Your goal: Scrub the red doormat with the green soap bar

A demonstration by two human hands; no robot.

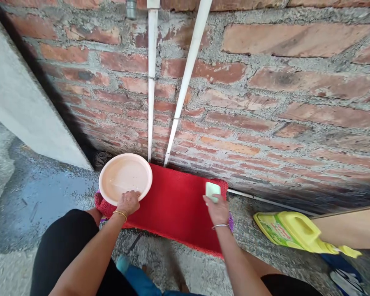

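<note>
A pale pink plastic basin [111,195] rests on the left end of a red cloth-covered surface [179,201] with a shaggy edge. My left hand [128,202] grips the basin's near rim, its fingers reaching over to the inside. Some clear liquid seems to lie in the basin. In my right hand [218,209] is a pale green bar of soap [212,190], held between thumb and fingers above the right end of the red cloth.
Behind the cloth rises a brick wall [234,115] with white pipes [188,74] running down it. A grey slab [33,82] leans at the left beside wet floor [43,193]. On the right lie a yellow jug [291,232], a wooden board [351,226] and a shoe [347,281].
</note>
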